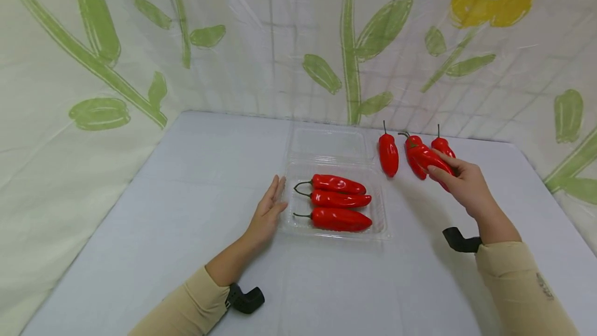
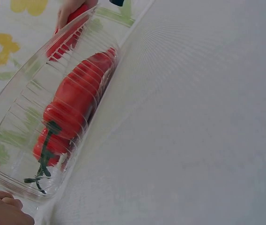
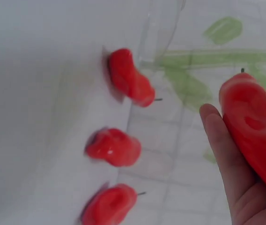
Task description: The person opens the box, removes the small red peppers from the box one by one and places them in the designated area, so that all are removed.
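My right hand (image 1: 466,183) grips a red pepper (image 1: 431,158) between thumb and fingers, raised over the far right of the table. In the right wrist view this pepper (image 3: 252,122) fills the right side, its short stem pointing up. My left hand (image 1: 266,217) rests with straight fingers against the left side of a clear plastic container (image 1: 381,224). Inside the container three red peppers (image 1: 341,219) lie side by side, their green stems toward my left hand. Through the container's ribbed wall (image 2: 18,108), the left wrist view shows the peppers (image 2: 74,101).
Behind the held pepper, three more red peppers lie near the table's back edge, the leftmost pepper (image 1: 388,154) standing apart. The container's hinged lid (image 1: 328,144) lies folded back, away from me. A flower-patterned curtain (image 1: 242,66) hangs behind the white table (image 1: 186,170).
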Demonstrator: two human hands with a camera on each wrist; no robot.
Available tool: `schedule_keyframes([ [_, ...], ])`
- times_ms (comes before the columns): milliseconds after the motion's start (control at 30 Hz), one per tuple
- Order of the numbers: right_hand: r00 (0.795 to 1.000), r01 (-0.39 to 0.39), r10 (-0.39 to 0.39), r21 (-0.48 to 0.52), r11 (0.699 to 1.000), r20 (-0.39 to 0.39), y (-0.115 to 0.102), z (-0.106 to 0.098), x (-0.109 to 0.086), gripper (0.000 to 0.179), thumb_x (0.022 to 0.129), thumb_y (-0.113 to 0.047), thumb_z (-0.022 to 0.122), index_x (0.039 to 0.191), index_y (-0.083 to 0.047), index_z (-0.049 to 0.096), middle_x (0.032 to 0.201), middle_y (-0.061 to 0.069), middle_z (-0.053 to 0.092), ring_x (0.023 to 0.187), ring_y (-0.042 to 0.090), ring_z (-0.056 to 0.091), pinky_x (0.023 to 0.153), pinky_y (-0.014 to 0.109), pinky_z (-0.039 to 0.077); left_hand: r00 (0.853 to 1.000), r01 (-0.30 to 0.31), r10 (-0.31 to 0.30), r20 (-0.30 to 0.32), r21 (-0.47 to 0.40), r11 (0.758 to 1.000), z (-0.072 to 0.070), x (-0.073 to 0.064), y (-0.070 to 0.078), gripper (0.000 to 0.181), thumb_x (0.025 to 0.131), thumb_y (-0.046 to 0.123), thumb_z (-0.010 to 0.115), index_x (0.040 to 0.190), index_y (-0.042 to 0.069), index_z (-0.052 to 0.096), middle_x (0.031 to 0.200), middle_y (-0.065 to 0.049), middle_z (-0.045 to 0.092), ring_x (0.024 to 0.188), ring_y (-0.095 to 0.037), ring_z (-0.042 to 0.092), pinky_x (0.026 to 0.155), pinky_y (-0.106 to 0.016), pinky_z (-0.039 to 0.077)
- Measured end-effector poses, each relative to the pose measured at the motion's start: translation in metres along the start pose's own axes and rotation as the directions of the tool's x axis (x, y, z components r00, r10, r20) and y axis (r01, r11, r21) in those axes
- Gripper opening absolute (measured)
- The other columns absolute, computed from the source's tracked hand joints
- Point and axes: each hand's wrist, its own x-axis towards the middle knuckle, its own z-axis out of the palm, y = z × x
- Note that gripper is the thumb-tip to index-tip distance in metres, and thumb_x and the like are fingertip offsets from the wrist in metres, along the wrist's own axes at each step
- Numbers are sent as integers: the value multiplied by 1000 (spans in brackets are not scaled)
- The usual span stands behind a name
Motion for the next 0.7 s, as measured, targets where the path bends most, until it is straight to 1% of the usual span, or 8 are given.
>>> schedule_keyframes([
  [200, 995, -77, 80, 53, 996, -56, 15, -5, 11, 68, 92, -46, 47, 147, -13, 23, 143, 28, 32, 122, 41, 35, 63, 7, 46, 1000, 1, -1, 1, 8, 1000, 0, 0, 0, 64, 92, -6, 34, 147, -6, 0, 155, -20, 12, 145, -28, 4, 117, -46, 2],
  [300, 990, -115, 121, 72, 991, -73, 22, -8, 17, 69, 92, -47, 47, 147, -15, 22, 146, 27, 29, 125, 42, 32, 64, 9, 47, 1000, 1, -1, 2, 4, 1000, 0, 0, 0, 64, 92, -6, 33, 147, -6, 0, 155, -20, 12, 145, -28, 4, 117, -46, 3],
  [333, 988, -128, 134, 73, 989, -79, 26, -9, 20, 69, 91, -49, 47, 147, -16, 22, 147, 26, 28, 126, 42, 31, 68, 13, 50, 1000, 1, -1, 2, 4, 1000, 0, 0, 0, 64, 92, -6, 33, 147, -6, 0, 155, -20, 11, 145, -28, 4, 117, -45, 3],
  [433, 975, -178, 188, 91, 980, -120, 44, -12, 31, 71, 87, -55, 50, 147, -26, 25, 148, 19, 30, 123, 33, 34, 69, 19, 52, 1000, 0, 0, 2, 3, 1000, -1, -1, 0, 64, 92, -6, 33, 147, -6, 0, 155, -20, 11, 145, -28, 4, 117, -45, 3],
  [500, 965, -210, 224, 106, 972, -134, 56, -13, 39, 71, 86, -57, 50, 146, -30, 25, 150, 16, 29, 124, 31, 34, 76, 27, 53, 1000, -2, 2, 2, 3, 1000, -1, -1, -1, 64, 92, -6, 33, 147, -6, 0, 155, -20, 11, 145, -28, 4, 117, -44, 3],
  [533, 961, -217, 232, 109, 970, -148, 68, -15, 46, 70, 84, -60, 50, 145, -36, 25, 149, 14, 31, 121, 27, 36, 73, 28, 54, 1000, -3, 3, 2, 3, 1000, -1, -1, -1, 64, 92, -6, 33, 147, -6, 0, 155, -20, 11, 145, -28, 4, 117, -44, 3],
  [567, 958, -220, 237, 116, 969, -164, 83, -15, 54, 70, 81, -63, 50, 143, -41, 26, 149, 12, 32, 119, 25, 36, 68, 24, 53, 1000, -3, 3, 2, 2, 1000, -1, -1, -1, 64, 92, -6, 33, 147, -6, 0, 155, -20, 11, 145, -28, 4, 117, -45, 3],
  [700, 953, -241, 261, 133, 961, -154, 73, -19, 50, 72, 84, -62, 47, 146, -36, 22, 151, 17, 26, 124, 33, 33, 65, 17, 50, 1000, 4, -4, 3, 0, 1000, -1, 0, -2, 64, 92, -6, 33, 147, -5, 0, 155, -19, 11, 145, -27, 4, 117, -44, 3],
])
